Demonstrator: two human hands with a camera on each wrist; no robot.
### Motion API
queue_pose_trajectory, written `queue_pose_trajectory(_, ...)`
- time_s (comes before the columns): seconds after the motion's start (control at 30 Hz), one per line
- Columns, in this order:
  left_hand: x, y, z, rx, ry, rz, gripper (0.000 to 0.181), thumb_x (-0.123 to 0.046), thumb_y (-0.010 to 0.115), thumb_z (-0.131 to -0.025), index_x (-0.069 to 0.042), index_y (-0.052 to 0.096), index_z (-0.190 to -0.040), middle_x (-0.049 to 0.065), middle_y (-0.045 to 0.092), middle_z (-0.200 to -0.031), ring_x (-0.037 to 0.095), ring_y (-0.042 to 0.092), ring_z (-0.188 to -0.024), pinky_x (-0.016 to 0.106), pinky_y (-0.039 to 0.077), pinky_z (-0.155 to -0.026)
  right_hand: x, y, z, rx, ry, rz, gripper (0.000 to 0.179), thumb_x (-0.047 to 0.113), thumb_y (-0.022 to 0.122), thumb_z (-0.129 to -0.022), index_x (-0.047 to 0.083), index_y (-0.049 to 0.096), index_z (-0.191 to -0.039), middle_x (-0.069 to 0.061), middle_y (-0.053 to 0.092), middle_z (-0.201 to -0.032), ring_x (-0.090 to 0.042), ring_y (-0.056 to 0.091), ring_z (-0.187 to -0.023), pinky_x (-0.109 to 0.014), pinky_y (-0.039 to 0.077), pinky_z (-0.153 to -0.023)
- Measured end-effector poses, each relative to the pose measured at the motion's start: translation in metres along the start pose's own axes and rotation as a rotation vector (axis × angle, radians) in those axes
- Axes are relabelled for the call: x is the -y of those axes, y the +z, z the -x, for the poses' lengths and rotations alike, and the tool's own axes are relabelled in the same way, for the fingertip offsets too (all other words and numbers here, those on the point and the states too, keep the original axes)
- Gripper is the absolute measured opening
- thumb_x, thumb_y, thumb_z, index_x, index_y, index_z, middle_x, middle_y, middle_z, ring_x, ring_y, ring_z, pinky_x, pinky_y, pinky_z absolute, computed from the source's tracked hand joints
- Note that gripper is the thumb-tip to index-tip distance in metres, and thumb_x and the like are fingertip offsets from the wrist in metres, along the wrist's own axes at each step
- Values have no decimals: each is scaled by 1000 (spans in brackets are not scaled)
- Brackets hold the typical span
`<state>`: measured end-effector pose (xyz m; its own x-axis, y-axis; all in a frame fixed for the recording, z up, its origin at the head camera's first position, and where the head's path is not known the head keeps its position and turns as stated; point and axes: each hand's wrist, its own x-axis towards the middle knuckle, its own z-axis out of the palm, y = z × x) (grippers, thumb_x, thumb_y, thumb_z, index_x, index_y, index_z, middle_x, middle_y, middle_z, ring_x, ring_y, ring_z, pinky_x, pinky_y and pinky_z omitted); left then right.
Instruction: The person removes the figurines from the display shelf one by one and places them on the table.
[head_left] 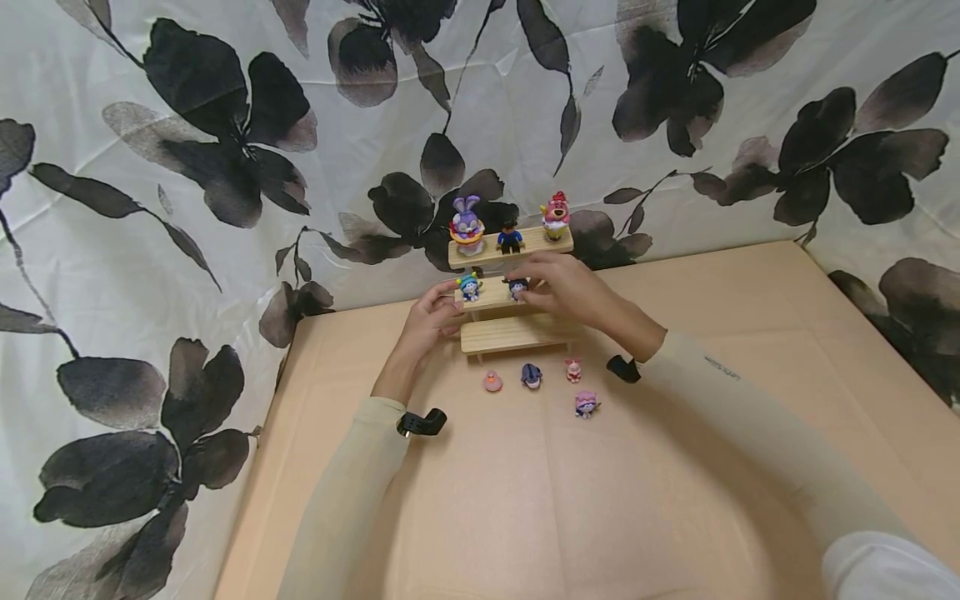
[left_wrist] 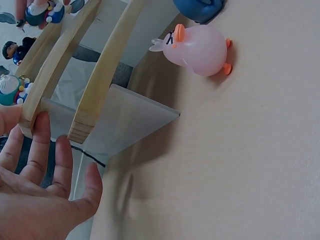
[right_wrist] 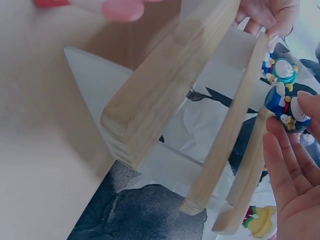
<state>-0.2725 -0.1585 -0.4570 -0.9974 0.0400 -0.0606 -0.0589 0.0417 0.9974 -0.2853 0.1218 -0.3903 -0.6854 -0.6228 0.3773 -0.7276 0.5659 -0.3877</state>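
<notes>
A three-tier wooden display stand (head_left: 517,335) stands against the cloth backdrop. My left hand (head_left: 427,325) pinches the left end of its middle tier, thumb above and fingertips underneath. Beside that thumb a figurine with a teal hat (head_left: 470,287) sits on the same tier. My right hand (head_left: 570,287) holds a small figurine with a black hat (right_wrist: 287,107) between thumb and fingers, at the right part of the middle tier. In the right wrist view it wears blue and white and has a yellow star. On the top tier are a purple bunny (head_left: 466,225), a blue-shirted figurine (head_left: 510,239) and a pink bear (head_left: 556,218).
On the table (head_left: 480,508) before the stand are a pink duck (head_left: 492,382), a blue figurine (head_left: 531,376), a small pink pig (head_left: 573,370) and a pink-hatted figurine (head_left: 586,405). A floral cloth (head_left: 315,175) hangs behind.
</notes>
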Motion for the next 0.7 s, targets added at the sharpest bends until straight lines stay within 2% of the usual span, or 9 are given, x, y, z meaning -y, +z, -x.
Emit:
queue_pose_trajectory(0.13,1,0,1,5,-2,5,43,-12,65,-99,-14,55,-141,2,59,-105,15,60,-97,59,45,-102,4,-2,8,-7,-19,-28,34,25,74,-95,15,72,-127,-7,69,-117,-19,66,-97,-38,56,-83)
queue_pose_trajectory(0.37,1,-1,2,12,-7,-7,44,-13,64,-99,-15,54,-143,5,59,-111,24,59,-108,56,47,-102,14,-4,22,-13,-36,-73,30,21,74,-94,13,73,-124,-6,70,-112,-18,67,-87,-34,57,-75)
queue_pose_trajectory(0.5,0,-1,3,11,-13,-5,44,-13,64,-100,-16,55,-142,5,59,-112,24,59,-108,56,47,-103,19,-4,30,-12,-47,-83,29,18,75,-93,13,74,-122,-5,71,-112,-16,65,-87,-32,55,-73)
queue_pose_trajectory(0.7,0,-1,3,11,-17,1,44,-13,65,-99,-15,55,-142,5,60,-112,23,59,-107,58,45,-105,27,-4,41,-7,-62,-114,31,19,76,-93,12,74,-123,-4,72,-110,-15,65,-89,-35,57,-73)
